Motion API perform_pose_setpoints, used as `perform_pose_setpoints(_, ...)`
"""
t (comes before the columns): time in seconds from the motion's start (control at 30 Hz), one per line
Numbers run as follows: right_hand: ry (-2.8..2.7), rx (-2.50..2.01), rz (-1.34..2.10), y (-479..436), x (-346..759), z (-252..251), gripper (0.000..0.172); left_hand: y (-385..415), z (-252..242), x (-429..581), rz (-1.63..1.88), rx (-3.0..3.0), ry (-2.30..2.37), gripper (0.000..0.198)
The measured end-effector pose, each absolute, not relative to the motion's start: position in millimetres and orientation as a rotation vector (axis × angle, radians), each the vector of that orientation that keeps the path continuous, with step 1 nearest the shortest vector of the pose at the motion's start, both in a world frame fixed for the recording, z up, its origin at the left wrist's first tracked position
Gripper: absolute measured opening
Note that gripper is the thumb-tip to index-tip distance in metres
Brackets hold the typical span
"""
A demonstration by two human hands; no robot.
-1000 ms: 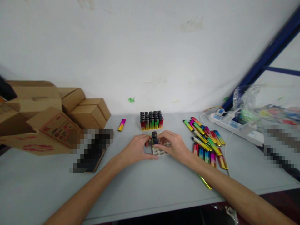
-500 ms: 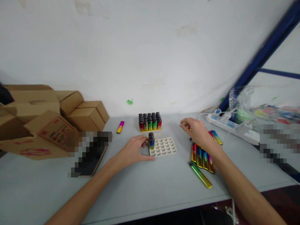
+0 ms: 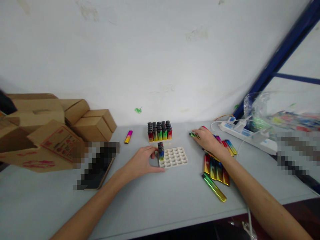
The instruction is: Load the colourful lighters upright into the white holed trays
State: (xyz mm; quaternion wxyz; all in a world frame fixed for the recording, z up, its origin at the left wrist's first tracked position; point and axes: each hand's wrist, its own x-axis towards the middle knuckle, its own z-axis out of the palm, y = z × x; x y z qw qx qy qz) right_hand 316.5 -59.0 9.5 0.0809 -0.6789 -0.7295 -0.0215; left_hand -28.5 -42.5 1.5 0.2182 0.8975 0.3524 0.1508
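My left hand (image 3: 143, 160) curls its fingers at the left edge of a white tray (image 3: 176, 157) with rows of round-cornered holes, its thumb stretched along the front corner. Some lighters (image 3: 161, 154) with blue-and-yellow bodies and black tops stand upright in the tray's left column, beside my fingertips. My right hand (image 3: 205, 139) reaches over a loose pile, fingertips closed at a green lighter (image 3: 194, 135) with a dark end; my fingers partly cover it. Below the hand lie several shiny lighters (image 3: 216, 168) in red, blue and gold, and a green-gold lighter (image 3: 214, 187) set aslant.
Behind the tray stands a block of upright lighters (image 3: 160, 131). A pink-yellow lighter (image 3: 128, 137) lies alone to the left. Cardboard boxes (image 3: 93, 124) and a dark flat device (image 3: 98, 170) occupy the left side. A white power strip (image 3: 250, 136) with cables lies at right.
My right hand has lowered and moved slightly, from above the pile onto the lighters, uncovering more of the green one. My left hand stays at the tray.
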Motion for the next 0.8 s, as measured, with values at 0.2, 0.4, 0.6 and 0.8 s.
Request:
perform_pose_setpoints(0.2, -2.063, -1.702, 0.255, -73, 311, 19, 0.018, -43, 3, -28, 0.401, 2.489, 0.992, 0.058)
perform_pose_setpoints(0.4, -1.709, -1.188, 0.945, -89, 280, 37, 0.030, -43, 3, -27, 0.401, 2.488, 0.990, 0.057)
perform_pose_setpoints(0.6, -1.519, -1.098, 1.098, -99, 253, 40, 0.035, -43, 4, -27, 0.419, 2.488, 0.980, 0.057)
perform_pose_setpoints(0.8, -1.527, -1.309, 0.759, -96, 242, 31, 0.055, -43, 2, -28, 0.427, 2.498, 0.969, 0.058)
